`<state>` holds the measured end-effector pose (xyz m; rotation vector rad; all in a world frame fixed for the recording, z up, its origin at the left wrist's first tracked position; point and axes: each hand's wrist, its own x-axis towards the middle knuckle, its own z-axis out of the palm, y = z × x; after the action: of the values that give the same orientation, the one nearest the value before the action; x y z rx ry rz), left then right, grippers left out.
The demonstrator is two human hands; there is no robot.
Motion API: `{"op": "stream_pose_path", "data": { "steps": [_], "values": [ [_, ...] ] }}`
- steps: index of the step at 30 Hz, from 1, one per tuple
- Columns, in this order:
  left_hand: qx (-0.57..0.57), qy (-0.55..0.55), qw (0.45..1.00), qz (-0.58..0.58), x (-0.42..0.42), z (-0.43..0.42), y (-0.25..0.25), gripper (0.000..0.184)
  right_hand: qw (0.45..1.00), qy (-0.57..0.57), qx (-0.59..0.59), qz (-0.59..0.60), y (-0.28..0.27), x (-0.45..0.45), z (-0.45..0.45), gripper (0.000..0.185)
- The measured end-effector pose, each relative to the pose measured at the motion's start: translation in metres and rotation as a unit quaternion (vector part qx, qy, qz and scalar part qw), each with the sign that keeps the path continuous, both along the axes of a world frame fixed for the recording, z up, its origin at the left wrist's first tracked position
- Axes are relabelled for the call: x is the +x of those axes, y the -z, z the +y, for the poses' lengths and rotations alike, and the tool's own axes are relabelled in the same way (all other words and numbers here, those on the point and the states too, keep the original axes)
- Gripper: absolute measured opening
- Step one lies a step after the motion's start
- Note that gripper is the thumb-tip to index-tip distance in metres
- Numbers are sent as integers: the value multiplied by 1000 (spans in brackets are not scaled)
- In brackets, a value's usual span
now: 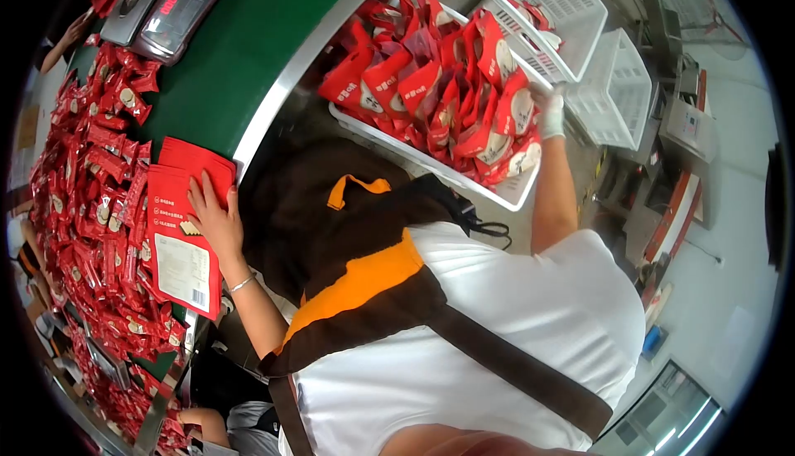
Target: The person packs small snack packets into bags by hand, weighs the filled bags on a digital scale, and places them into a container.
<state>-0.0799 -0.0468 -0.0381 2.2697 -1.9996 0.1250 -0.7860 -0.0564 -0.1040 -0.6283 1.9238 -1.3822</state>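
Observation:
My left hand (217,222), bare and with a bracelet at the wrist, lies with its fingers spread on a stack of flat red pouches (170,207) at the metal edge of the green table (240,33). On my right, my right hand (550,112) wears a white glove and is closed on the rim of a white crate (406,151). Filled red bags (422,83) stand packed upright in this crate. Part of the gloved fingers is hidden at the rim.
Many small red packets (99,207) cover the table's left side. A weighing scale (182,9) stands at the top left. Behind the filled crate are two more white crates (571,0) (617,91). Other people's hands (76,29) and an arm (207,424) show along the table.

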Motion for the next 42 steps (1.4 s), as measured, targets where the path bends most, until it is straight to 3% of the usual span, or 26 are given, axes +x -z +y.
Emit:
{"op": "stream_pose_path", "data": {
  "steps": [4, 6, 8, 10, 11, 14, 16, 17, 20, 22, 24, 26, 27, 28, 29, 30, 32, 34, 36, 40, 41, 42],
  "values": [
    [23, -75, 997, -17, -1, 13, -10, 51, 997, 54, -38, 29, -60, 25, -54, 65],
    [18, -106, 994, -6, 4, 18, 4, 50, 990, -33, -124, 58, -109, 103, -86, 55],
    [-25, -86, 995, 34, 10, 20, 18, 47, 961, -161, -215, 67, -115, 165, -128, 44],
    [-68, -51, 996, 38, 17, 20, 24, 45, 937, -277, -213, 34, -153, 281, -147, 37],
    [-37, -102, 993, 50, 8, 19, 9, 44, 921, -341, -190, -11, -158, 328, -157, 35],
    [-33, -171, 980, 96, 0, 14, -11, 39, 784, -584, -205, 38, -176, 463, -167, 22],
    [-85, -183, 973, 113, 9, 14, -1, 36, 701, -676, -209, 86, -173, 533, -175, 19],
    [-120, -187, 967, 121, 11, 12, -6, 35, 675, -692, -229, 118, -168, 567, -181, 22],
    [-13, -237, 957, 168, 23, -5, -58, 33, 642, -685, -274, 207, -150, 672, -191, 41],
    [-19, -243, 959, 142, 35, -21, -47, 32, 570, -670, -379, 286, -134, 741, -191, 52],
    [-18, -247, 962, 119, 39, -35, -45, 32, 431, -724, -473, 258, -134, 798, -171, 59],
    [127, -280, 945, 107, 37, -47, -51, 30, 262, -762, -433, 403, -136, 830, -135, 66],
    [128, -286, 944, 106, 36, -48, -38, 30, 225, -726, -418, 498, -138, 842, -118, 71],
    [18, -256, 961, 104, 34, -48, -13, 33, 218, -689, -481, 496, -124, 856, -116, 74],
    [-91, -221, 966, 99, 35, -46, 0, 37, 259, -656, -516, 486, -119, 861, -114, 76],
    [-93, -224, 965, 97, 38, -43, -6, 37, 297, -619, -550, 475, -117, 867, -114, 78],
    [-113, -251, 934, 228, 36, -33, -22, 35, 299, -644, -507, 489, -117, 875, -112, 77],
    [-114, -267, 931, 221, 35, -28, -11, 31, 304, -664, -460, 505, -122, 879, -116, 75],
    [-119, -281, 928, 214, 35, -24, -8, 28, 255, -693, -368, 565, -130, 879, -123, 69],
    [-149, -274, 925, 216, 35, -3, -16, 22, 241, -684, -346, 595, -138, 858, -138, 62],
    [-149, -258, 932, 208, 36, 0, -13, 22, 232, -672, -386, 588, -127, 851, -147, 62],
    [-148, -242, 938, 199, 39, 3, -12, 22, 254, -674, -399, 568, -127, 845, -147, 60]
  ]
}}
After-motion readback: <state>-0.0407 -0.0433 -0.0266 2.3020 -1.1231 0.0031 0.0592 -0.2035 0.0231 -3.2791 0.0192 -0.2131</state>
